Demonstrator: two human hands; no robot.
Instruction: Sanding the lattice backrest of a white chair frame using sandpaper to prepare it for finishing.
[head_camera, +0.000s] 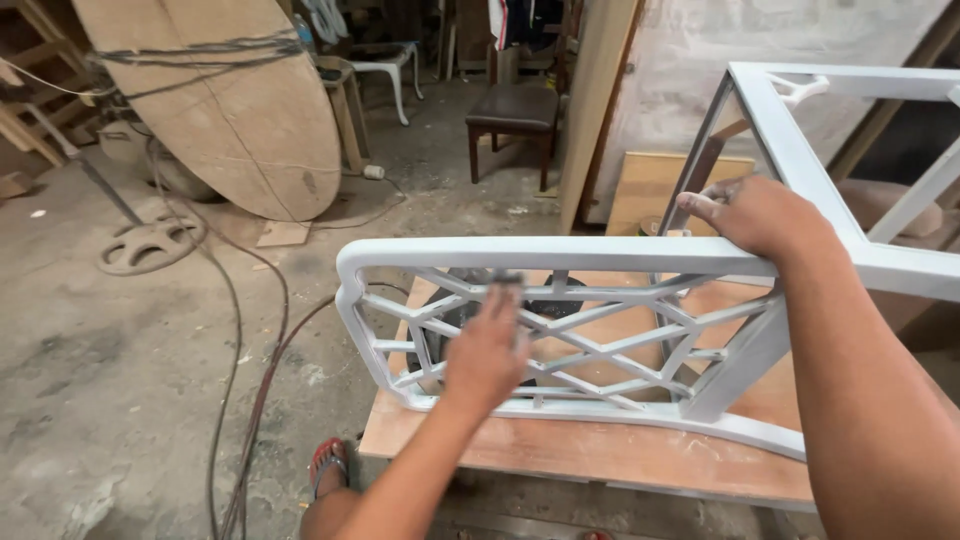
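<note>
Sanding step, I judge. My left hand (487, 350) presses flat on the lattice of the white frame (560, 330), a dark pad under its fingers, blurred. Frame stands on the table (600, 450) near its front edge. My right hand (760, 215) grips the top rail. Next calls for steady bracing.

A chair frame (600, 330) is stood on a board (620, 450) at the lower centre of the frame. The right hand (760, 215) is laid on its top rail, the left hand (487, 355) against its lattice. An oval panel (215, 100) is leaned at upper left, a stool (512, 115) behind at upper centre.
</note>
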